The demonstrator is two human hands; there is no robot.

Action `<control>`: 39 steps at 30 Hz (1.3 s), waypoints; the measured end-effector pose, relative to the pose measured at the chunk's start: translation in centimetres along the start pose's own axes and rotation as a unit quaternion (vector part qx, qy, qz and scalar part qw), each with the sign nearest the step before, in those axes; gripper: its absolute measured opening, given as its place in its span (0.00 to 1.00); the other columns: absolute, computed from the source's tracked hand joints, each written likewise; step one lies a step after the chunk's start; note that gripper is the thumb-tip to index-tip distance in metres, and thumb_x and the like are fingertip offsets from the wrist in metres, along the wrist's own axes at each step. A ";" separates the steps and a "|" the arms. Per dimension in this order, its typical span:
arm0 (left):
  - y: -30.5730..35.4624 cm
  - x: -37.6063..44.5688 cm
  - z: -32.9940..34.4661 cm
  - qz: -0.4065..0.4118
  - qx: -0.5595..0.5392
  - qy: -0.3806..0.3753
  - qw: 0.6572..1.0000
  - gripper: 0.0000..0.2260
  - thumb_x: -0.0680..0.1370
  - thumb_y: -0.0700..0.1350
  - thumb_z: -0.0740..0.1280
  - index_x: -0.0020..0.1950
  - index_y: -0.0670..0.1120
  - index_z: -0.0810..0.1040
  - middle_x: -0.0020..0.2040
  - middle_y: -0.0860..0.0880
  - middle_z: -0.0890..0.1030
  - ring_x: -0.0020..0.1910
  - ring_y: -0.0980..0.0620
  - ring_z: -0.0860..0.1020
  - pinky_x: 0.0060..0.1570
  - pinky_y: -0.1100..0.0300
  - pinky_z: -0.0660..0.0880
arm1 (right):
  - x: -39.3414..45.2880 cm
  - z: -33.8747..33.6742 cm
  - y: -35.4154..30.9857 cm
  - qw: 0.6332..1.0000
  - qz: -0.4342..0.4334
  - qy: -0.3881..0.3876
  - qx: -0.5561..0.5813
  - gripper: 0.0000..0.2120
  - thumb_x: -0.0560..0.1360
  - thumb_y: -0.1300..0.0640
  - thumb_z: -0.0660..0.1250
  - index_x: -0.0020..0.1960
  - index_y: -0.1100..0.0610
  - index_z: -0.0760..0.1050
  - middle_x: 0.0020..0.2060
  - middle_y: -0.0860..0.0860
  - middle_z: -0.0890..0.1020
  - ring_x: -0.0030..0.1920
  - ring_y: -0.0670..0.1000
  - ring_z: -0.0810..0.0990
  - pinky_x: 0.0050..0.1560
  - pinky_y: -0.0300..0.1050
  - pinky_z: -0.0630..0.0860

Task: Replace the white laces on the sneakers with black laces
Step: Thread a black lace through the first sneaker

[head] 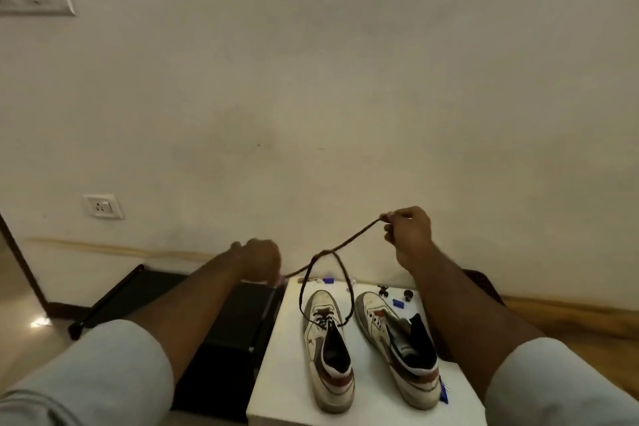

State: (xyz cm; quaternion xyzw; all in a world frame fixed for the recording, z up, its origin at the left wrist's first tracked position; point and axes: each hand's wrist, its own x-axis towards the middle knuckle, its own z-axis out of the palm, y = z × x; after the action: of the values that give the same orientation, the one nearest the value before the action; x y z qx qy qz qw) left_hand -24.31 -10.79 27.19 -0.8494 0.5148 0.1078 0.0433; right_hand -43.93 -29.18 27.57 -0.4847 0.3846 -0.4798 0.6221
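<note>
We are looking down at a small white tabletop (pixel 276 373) pushed up to a plain cream wall (pixel 311 79), with a wooden skirting strip (pixel 103 247) along the wall's foot and a socket (pixel 102 206) low on the left. Two worn white sneakers stand side by side with toes toward the far edge: the left sneaker (pixel 328 349) near the middle, the right sneaker (pixel 397 346) toward the right edge. A black lace (pixel 340 287) is threaded through the left sneaker's lower eyelets, and both ends rise crossing above its toe. Our right hand (pixel 409 235) pinches one end high over the far right corner; our left hand (pixel 259 259), fingers curled, holds the other end beyond the far left corner. Small dark and blue bits (pixel 397 303) lie along the far edge. A black case (pixel 224 322) sits on the floor to the left.
</note>
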 end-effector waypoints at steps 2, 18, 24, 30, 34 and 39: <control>-3.4 0.4 2.9 -0.053 0.085 -0.092 0.991 0.07 0.73 0.50 0.71 0.43 0.49 0.74 0.62 0.46 0.78 0.63 0.45 0.74 0.67 0.42 0.63 | 1.8 -1.9 1.2 0.996 0.031 0.065 0.058 0.10 0.78 0.72 0.59 0.44 0.58 0.67 0.39 0.60 0.78 0.31 0.50 0.74 0.25 0.38 0.75; 1.3 10.8 21.4 -0.120 -0.560 -0.113 0.812 0.36 0.78 0.27 0.58 0.79 0.55 0.51 0.79 0.43 0.54 0.38 0.43 0.84 0.34 0.54 0.81 | 5.4 -1.8 23.1 0.852 0.078 -0.284 -0.432 0.29 0.70 0.77 0.59 0.68 0.58 0.70 0.66 0.56 0.71 0.42 0.53 0.77 0.33 0.43 0.75; 0.9 12.8 25.8 -0.145 -0.567 -0.034 0.810 0.25 0.77 0.31 0.65 0.74 0.43 0.67 0.56 0.42 0.76 0.42 0.48 0.77 0.39 0.56 0.76 | 6.2 -2.2 25.9 0.814 0.173 -0.319 -0.453 0.30 0.73 0.78 0.59 0.71 0.59 0.67 0.57 0.57 0.74 0.36 0.50 0.74 0.29 0.39 0.72; -0.8 11.7 24.3 -0.090 -0.499 0.065 0.860 0.07 0.76 0.36 0.68 0.41 0.45 0.82 0.39 0.47 0.81 0.42 0.49 0.78 0.48 0.55 0.77 | 5.6 -1.9 23.4 0.849 -0.034 -0.216 -0.481 0.06 0.76 0.63 0.66 0.44 0.61 0.82 0.34 0.49 0.79 0.36 0.48 0.77 0.41 0.43 0.75; -4.9 7.9 22.8 -0.020 -0.369 0.191 0.909 0.05 0.78 0.35 0.65 0.48 0.42 0.80 0.45 0.50 0.77 0.44 0.55 0.76 0.46 0.67 0.72 | 5.7 -5.6 15.7 0.928 -0.086 0.000 -0.361 0.07 0.78 0.63 0.65 0.52 0.59 0.81 0.39 0.54 0.82 0.34 0.46 0.76 0.37 0.36 0.73; -5.0 4.4 23.2 -0.033 -0.288 0.159 0.944 0.14 0.78 0.42 0.67 0.64 0.46 0.74 0.69 0.48 0.66 0.56 0.54 0.75 0.56 0.50 0.77 | 4.9 -8.4 14.4 0.864 -0.030 -0.015 -0.503 0.22 0.74 0.57 0.70 0.68 0.55 0.73 0.61 0.59 0.76 0.55 0.55 0.78 0.60 0.49 0.74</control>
State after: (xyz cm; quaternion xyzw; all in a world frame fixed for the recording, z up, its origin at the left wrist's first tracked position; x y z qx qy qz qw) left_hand -21.10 -8.01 3.42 -0.8485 0.4334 0.1131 -0.2820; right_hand -47.44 -34.89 11.50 -0.7502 0.5494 -0.2323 0.2852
